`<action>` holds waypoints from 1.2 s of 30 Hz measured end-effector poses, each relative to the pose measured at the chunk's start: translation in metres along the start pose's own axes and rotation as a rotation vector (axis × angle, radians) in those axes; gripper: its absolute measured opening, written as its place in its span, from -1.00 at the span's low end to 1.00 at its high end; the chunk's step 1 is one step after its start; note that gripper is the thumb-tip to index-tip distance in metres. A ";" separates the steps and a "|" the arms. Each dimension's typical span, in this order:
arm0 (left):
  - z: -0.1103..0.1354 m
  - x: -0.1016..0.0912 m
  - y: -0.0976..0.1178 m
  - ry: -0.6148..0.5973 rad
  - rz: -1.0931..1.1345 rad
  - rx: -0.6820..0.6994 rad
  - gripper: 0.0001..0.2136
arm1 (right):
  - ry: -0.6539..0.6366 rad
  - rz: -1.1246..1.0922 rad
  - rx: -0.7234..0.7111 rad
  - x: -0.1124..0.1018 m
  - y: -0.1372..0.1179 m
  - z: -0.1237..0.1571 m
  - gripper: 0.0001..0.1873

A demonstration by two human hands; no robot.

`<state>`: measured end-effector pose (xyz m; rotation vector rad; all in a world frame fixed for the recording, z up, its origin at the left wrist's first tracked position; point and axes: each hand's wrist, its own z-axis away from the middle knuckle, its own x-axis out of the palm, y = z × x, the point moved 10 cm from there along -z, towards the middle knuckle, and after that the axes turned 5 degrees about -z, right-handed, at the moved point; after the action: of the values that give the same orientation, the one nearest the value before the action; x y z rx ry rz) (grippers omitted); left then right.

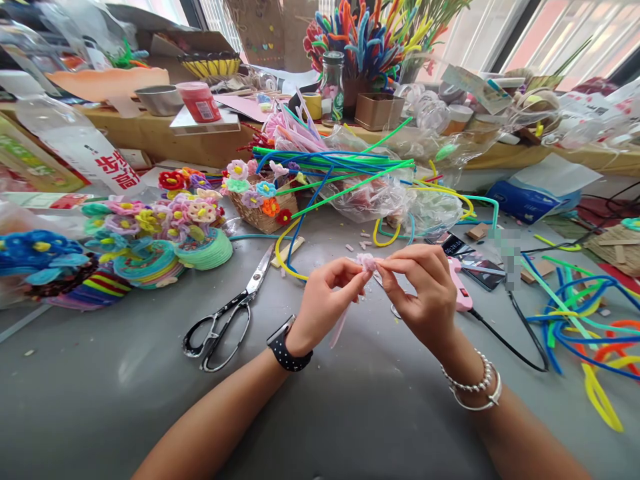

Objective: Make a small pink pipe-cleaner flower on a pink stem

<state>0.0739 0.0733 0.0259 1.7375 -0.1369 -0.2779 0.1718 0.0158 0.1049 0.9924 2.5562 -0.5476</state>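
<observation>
The fuzzy piece point(367, 261) is pale pink. The watch strap point(290, 359) is black with white dots. The tabletop point(125, 393) is gray. The bottle point(65, 130) has a white cap point(19, 83) and red writing point(118, 172).

Pink piece point(367, 261) partly hidden by fingertips point(389, 263); forearms point(215, 413) cut off below.

Over the link I count one left hand point(325, 297), one right hand point(425, 287), one pale pink fuzzy piece point(367, 261), one pair of scissors point(251, 288), one wristwatch point(289, 349), two bracelets point(494, 398), one phone point(453, 244), one pink corded tool point(461, 288), one metal bowl point(159, 101) and one white-capped plastic bottle point(75, 137).
</observation>
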 end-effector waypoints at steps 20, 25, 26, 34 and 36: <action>0.012 -0.006 0.027 0.177 -0.455 0.276 -0.86 | 0.010 0.103 -0.043 0.003 -0.007 0.005 -0.90; 0.013 -0.005 0.028 0.181 -0.444 0.280 -0.87 | 0.033 0.117 -0.073 0.001 -0.009 0.007 -0.86; 0.012 -0.006 0.027 0.170 -0.417 0.264 -0.87 | 0.035 0.092 -0.037 -0.001 -0.004 0.006 -0.87; 0.003 -0.009 0.012 0.091 -0.105 0.134 -0.88 | -0.080 -0.084 0.059 0.006 0.009 -0.002 -0.84; 0.000 -0.005 0.001 0.023 0.052 0.040 -0.87 | -0.055 -0.102 0.046 0.003 0.006 -0.002 -0.85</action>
<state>0.0697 0.0746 0.0269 1.7740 -0.1711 -0.2181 0.1736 0.0229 0.1034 0.8530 2.5666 -0.6553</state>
